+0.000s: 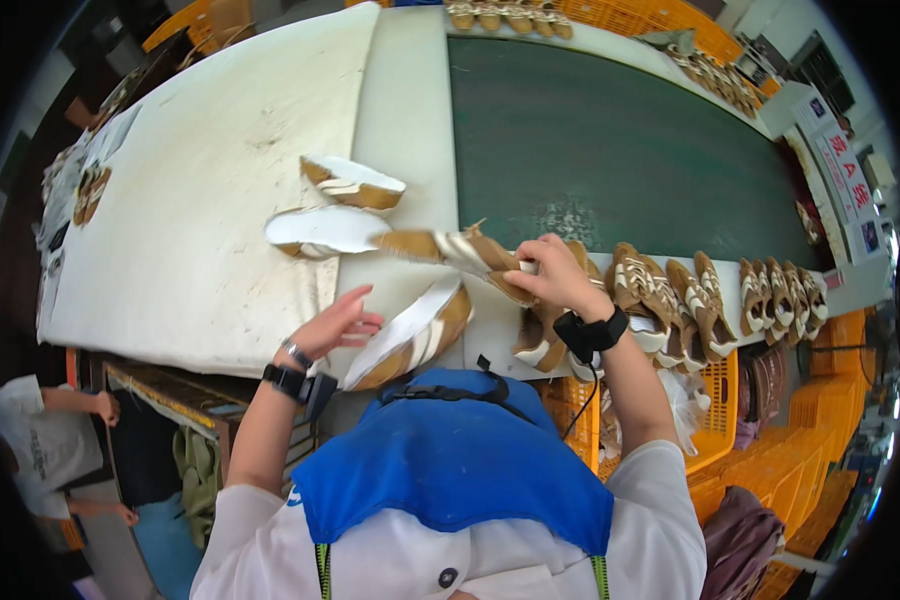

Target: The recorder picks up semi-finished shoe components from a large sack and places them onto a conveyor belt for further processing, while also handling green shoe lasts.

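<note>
My right hand (562, 278) pinches one end of a tan suede shoe upper (450, 249) with cream stripes. The upper is stretched out sideways over the white table, its other end overlapping a shoe upper (332, 229) that lies with its white underside up. My left hand (338, 326) is open with fingers apart, beside another striped upper (416, 336) near the table's front edge; whether it touches that one I cannot tell. Behind these, one more striped upper (355, 184) lies tipped on its side.
A dark green belt (620, 140) runs to the right. Along its near edge stand several tan striped shoes (705, 300). A stained cream cloth (210, 190) covers the table at left. Orange crates (715, 400) are below right. Another person (45, 440) is at lower left.
</note>
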`<state>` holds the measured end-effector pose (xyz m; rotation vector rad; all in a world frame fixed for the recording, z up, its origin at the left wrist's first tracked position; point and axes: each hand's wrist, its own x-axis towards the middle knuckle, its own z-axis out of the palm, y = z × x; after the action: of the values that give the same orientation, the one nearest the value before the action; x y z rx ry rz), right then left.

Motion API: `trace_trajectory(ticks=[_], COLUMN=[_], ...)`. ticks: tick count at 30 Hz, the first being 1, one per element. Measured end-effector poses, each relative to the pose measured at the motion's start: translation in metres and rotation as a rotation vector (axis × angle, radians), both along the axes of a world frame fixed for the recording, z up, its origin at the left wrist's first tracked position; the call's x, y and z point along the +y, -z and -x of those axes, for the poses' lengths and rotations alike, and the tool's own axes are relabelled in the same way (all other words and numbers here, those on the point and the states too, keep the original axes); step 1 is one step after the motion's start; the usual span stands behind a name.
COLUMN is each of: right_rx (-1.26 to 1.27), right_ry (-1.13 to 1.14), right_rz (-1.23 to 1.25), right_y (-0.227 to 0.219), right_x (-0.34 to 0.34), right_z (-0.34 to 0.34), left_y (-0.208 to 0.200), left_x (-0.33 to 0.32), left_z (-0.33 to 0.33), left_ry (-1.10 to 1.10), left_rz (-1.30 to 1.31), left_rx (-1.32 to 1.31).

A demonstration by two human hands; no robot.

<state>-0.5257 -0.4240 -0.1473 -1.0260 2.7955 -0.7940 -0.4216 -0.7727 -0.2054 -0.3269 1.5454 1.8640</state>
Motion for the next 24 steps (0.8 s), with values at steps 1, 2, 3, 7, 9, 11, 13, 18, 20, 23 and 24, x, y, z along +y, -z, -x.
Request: trace_trajectory(ticks=[1,2,3,7,9,11,13,18,20,23,24], right_rx=[-0.177,-0.173,-0.416,-0.395,-0.082,0.241,0.299,-0.320,-0.367,-0.523,-0.552], right_ry=[0.172,0.205,0.288,0.620,0.738,0.794,0.787,0.818,0.697,0.692,0.666], right_rz=[0.004,-0.002,0.301,0.592,0.457,0.189,0.076,1.284,1.377,1.673,1.661], right_y=[-0.002,0.002,0.011,-0.011,-0.025,-0.047,-0.047,-0.037,-0.040,-0.028,-0.029], right_x=[0.011,0.023,0.036,0.089,0.118,0.128,0.139,0.168,0.167,0.163,0.155], right_z=[-0.001,0.000,0.001,-0.004,-0.020,-0.039,-0.057,-0.073,-0.075,-0.072,-0.071], left_y=[0.005,0.000,0.007,0.031,0.045,0.061,0.062,0.040,0.045,0.042,0.038], left_x=[-0.001,0.005,0.009,0.034,0.037,0.039,0.044,0.044,0.037,0.033,0.034], left_z=[-0.001,-0.005,-0.009,-0.026,-0.026,-0.028,-0.019,0.000,-0.001,-0.004,0.005], left_ry=[0.185,0.272,0.376,0.489,0.456,0.464,0.440,0.564,0.563,0.618,0.468], left_rz=[0.101,0.219,0.268,0.453,0.621,0.781,0.922,0.706,0.706,1.016,0.905], left_rx=[0.076,0.116,0.192,0.390,0.597,0.699,0.786,0.582,0.623,0.845,0.911])
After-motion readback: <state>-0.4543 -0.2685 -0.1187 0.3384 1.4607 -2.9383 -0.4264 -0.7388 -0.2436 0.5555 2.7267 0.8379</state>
